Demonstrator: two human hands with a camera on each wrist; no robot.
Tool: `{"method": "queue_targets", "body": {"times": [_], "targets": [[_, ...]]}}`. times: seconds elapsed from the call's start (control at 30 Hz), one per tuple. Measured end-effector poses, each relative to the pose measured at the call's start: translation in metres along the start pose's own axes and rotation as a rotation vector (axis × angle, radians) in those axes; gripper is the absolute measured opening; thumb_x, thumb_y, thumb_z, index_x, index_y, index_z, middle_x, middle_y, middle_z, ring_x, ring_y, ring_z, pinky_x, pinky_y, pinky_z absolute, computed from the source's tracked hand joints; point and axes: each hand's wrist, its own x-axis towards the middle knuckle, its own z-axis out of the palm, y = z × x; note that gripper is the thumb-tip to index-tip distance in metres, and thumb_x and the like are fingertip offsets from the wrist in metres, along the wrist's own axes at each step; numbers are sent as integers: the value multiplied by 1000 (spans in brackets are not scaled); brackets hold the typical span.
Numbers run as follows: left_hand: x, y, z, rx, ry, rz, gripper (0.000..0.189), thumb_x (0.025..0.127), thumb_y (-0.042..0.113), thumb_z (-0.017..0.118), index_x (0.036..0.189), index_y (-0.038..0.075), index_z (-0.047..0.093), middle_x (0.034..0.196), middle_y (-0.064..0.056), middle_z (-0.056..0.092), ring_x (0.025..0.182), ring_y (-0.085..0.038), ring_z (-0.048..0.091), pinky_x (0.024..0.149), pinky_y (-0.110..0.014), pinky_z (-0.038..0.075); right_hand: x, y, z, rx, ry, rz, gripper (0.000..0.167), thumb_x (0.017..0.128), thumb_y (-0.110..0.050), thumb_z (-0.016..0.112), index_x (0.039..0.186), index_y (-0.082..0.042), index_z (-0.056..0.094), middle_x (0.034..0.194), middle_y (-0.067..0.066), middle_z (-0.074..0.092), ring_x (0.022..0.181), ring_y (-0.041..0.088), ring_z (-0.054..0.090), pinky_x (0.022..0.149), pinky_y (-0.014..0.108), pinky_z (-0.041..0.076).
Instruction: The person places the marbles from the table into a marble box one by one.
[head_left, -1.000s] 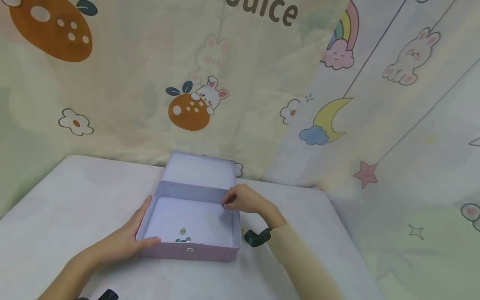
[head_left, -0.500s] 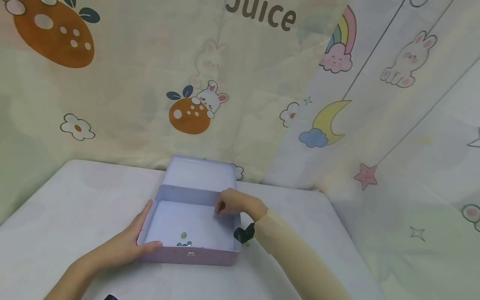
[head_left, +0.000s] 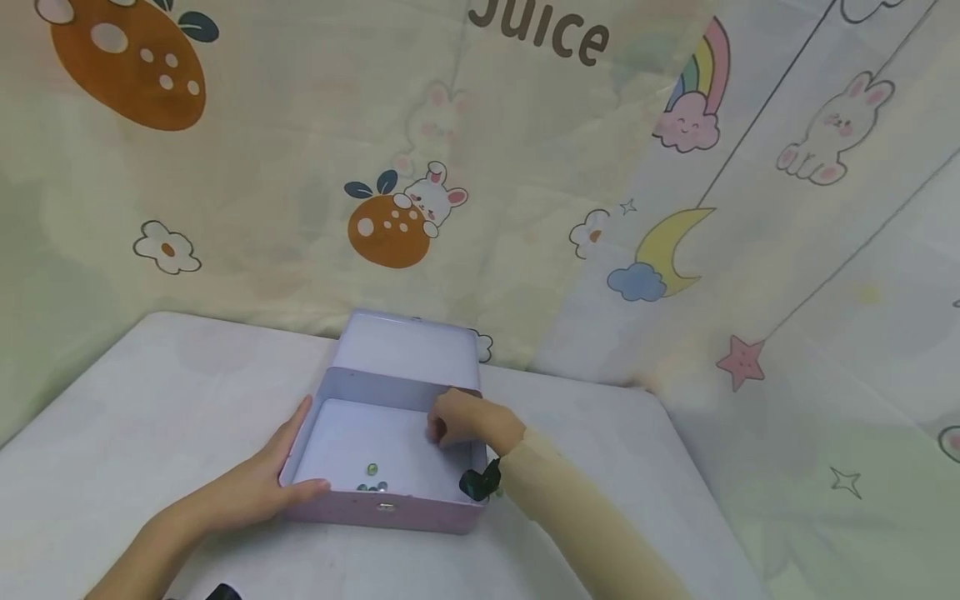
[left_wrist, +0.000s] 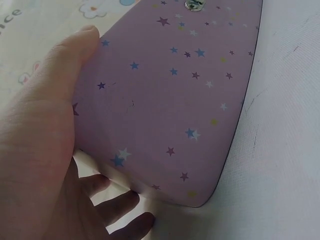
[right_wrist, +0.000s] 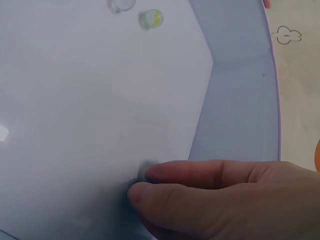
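A lilac box (head_left: 390,512) printed with small stars lies open on the table, its lid (head_left: 408,348) tipped back. My left hand (head_left: 251,492) rests around its front left corner, thumb along the front wall and fingers stretched along the left side. Inside the box, near the right wall, my right hand (head_left: 465,418) is lowered to the floor. In the right wrist view its thumb and forefinger pinch a clear marble (right_wrist: 145,170), partly hidden by the fingertips. A green-yellow marble (head_left: 372,469) and several others lie by the front wall.
A white cloth covers the table (head_left: 210,367). Just outside the box's right wall, a small yellowish marble (head_left: 499,492) shows beside the wrist camera (head_left: 480,481). A printed curtain (head_left: 285,150) hangs behind the table.
My right hand has moved from above the right wall down into the box, its fingertips now at the floor. The left hand keeps its place on the corner.
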Motion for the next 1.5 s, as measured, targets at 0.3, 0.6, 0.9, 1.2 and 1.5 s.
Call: {"method": "queue_targets", "body": {"times": [0.3, 0.6, 0.9, 1.2, 1.5], "targets": [[-4, 1, 2, 0, 15, 5, 109, 82, 39, 70, 151, 34, -13, 158, -23, 3, 140, -50, 14, 104, -67, 20, 2, -5, 2, 17, 21, -29, 11, 77, -12, 77, 84, -19, 71, 79, -11, 61, 74, 3, 53, 69, 15, 45], [-11, 2, -4, 11, 42, 16, 106, 84, 39, 69, 151, 34, -13, 159, -18, 4, 139, -44, 18, 87, 6, 4, -30, -4, -26, 272, 246, -85, 21, 85, -11, 70, 106, -13, 72, 102, -1, 69, 94, 10, 62, 81, 19, 51], [-8, 3, 0, -16, 42, 44, 106, 83, 37, 70, 151, 33, -11, 158, -22, 4, 139, -48, 15, 87, 8, 4, -84, 24, -15, 477, 592, -6, 19, 87, -9, 67, 105, -8, 71, 101, 1, 68, 96, 16, 66, 83, 29, 55], [-6, 3, -1, 38, 27, -7, 106, 82, 39, 69, 151, 35, -12, 159, -18, 5, 140, -44, 17, 110, -53, 24, -89, 56, 36, 571, 611, 305, 17, 86, -14, 70, 103, -12, 70, 101, 3, 70, 93, 16, 66, 82, 35, 56], [0, 1, 2, 19, 6, -8, 107, 82, 39, 69, 151, 33, -12, 158, -22, 3, 141, -50, 13, 102, -71, 21, -75, 55, 57, 529, 419, 277, 20, 84, -16, 70, 104, -10, 70, 100, 5, 69, 88, 17, 64, 73, 32, 56]]}}
